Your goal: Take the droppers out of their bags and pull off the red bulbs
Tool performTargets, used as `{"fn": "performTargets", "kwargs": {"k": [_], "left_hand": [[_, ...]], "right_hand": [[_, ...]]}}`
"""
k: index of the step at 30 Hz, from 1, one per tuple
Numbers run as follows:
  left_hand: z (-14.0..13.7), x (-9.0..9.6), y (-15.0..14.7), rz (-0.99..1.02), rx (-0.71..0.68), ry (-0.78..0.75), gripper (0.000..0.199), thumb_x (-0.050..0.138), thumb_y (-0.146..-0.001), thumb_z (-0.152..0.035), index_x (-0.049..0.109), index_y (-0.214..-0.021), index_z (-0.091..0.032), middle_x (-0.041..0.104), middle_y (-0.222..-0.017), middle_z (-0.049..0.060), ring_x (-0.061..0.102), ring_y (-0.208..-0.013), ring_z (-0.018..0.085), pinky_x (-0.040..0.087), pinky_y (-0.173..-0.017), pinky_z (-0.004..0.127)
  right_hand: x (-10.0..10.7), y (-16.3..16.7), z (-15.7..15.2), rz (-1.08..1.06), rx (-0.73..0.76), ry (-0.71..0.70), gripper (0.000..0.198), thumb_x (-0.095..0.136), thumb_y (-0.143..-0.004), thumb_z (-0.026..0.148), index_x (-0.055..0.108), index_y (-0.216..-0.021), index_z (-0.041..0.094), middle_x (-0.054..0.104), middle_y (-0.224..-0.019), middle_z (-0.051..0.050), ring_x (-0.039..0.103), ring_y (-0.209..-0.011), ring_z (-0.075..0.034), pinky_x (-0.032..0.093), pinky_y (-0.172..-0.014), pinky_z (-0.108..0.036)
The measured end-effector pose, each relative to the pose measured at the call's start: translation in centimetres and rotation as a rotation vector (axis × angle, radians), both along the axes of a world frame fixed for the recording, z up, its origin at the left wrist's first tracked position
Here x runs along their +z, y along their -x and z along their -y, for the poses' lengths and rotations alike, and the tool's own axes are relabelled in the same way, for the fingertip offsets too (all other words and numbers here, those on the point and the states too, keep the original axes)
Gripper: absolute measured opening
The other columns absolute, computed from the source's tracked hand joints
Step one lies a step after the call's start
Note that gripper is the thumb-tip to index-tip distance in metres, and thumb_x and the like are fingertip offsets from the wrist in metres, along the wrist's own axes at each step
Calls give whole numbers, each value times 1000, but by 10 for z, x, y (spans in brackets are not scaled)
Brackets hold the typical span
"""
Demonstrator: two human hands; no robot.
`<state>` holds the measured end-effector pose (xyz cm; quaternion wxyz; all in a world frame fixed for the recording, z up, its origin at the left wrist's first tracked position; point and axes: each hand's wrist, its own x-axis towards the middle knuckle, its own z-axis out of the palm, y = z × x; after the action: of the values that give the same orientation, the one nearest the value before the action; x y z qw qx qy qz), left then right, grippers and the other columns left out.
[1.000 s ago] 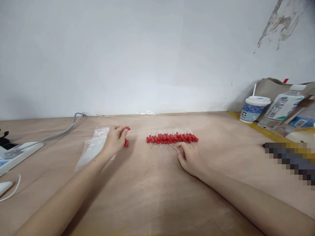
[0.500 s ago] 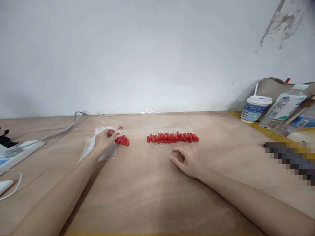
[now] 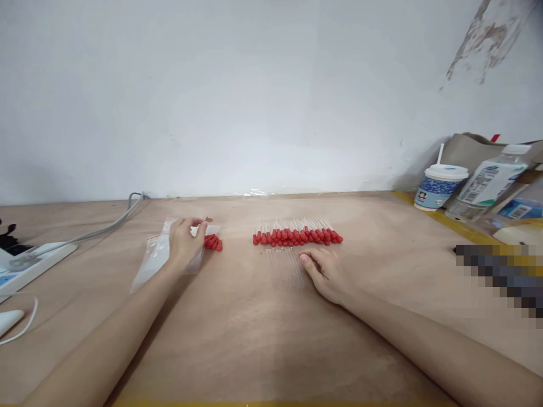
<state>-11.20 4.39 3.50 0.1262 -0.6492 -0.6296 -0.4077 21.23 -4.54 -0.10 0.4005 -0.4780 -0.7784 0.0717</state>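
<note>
Several red caps [image 3: 214,243] sit by my left hand [image 3: 185,240], fingers narrow; right hand [image 3: 326,272], fingers curled, is beside clear tubes [image 3: 283,268]. I can't tell if either holds anything.

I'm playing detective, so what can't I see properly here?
All in the head view:
Whether the left grip holds anything: its fingers block it.
Plastic bags: partly hidden by that grip.
Thin clear sticks: too faint to count.
White power strip: cut by left edge.
Dark thing: blurred into blocks.
</note>
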Motion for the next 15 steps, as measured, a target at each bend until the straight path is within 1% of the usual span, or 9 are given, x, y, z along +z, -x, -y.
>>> {"fn": "performTargets", "kwargs": {"k": [1,2,4,6,7,9,11,13,15], "left_hand": [[5,-1,-11,-23,-74,-28,21,47,-78,-33,60,-79,-17,61,-81,6,54,-84,22,42,-79,34],[10,-3,-23,-45,-164,-25,19,47,-78,-32,59,-78,-17,60,-81,6,54,-83,21,42,-78,33],[18,-7,-47,-92,-334,34,17,47,-79,-30,59,-78,-17,59,-81,5,54,-82,20,42,-77,32],[23,-11,-68,-112,-444,93,16,47,-80,-30,58,-78,-18,58,-81,5,54,-82,19,42,-77,32],[23,-12,-78,-102,-468,120,16,47,-80,-30,57,-78,-18,58,-83,5,54,-83,19,41,-78,32],[20,-15,-92,-39,-455,179,17,48,-80,-33,56,-78,-18,58,-85,5,54,-85,19,42,-78,33],[13,-19,-100,32,-407,235,20,47,-81,-35,54,-81,-17,58,-85,6,55,-82,19,43,-75,32],[5,-23,-104,69,-369,271,22,46,-81,-37,53,-83,-16,58,-83,6,56,-77,18,44,-71,31],[-1,-26,-105,82,-347,283,23,46,-80,-37,53,-79,-15,59,-80,6,57,-73,18,45,-70,31]], "right_hand": [[0,-1,-1,-14,4,6,29,33,-90,34,54,-77,19,59,-72,-2,54,-71,-16,38,-64,-28],[0,-1,-2,-31,5,14,31,31,-91,34,52,-74,19,58,-70,-1,54,-69,-16,38,-63,-27],[0,-3,-3,-66,-3,33,33,30,-91,35,48,-69,19,56,-66,-1,52,-67,-15,38,-61,-26],[1,-4,-5,-98,-16,43,35,29,-91,37,47,-67,19,54,-64,-1,51,-64,-15,38,-59,-25],[1,-4,-5,-109,-20,47,35,29,-91,37,48,-68,19,54,-63,-1,51,-64,-15,38,-58,-25],[1,-5,-5,-120,-23,58,35,29,-91,37,49,-68,19,53,-63,-1,50,-63,-15,38,-58,-25],[2,-6,-5,-126,-20,66,35,29,-90,38,48,-68,18,52,-63,-1,50,-63,-15,38,-59,-25],[2,-6,-5,-130,-12,71,35,28,-90,38,47,-68,18,52,-64,-1,49,-63,-15,38,-59,-25],[2,-6,-5,-131,-1,72,35,29,-91,37,46,-67,18,52,-64,-1,48,-63,-15,38,-59,-25]]}}
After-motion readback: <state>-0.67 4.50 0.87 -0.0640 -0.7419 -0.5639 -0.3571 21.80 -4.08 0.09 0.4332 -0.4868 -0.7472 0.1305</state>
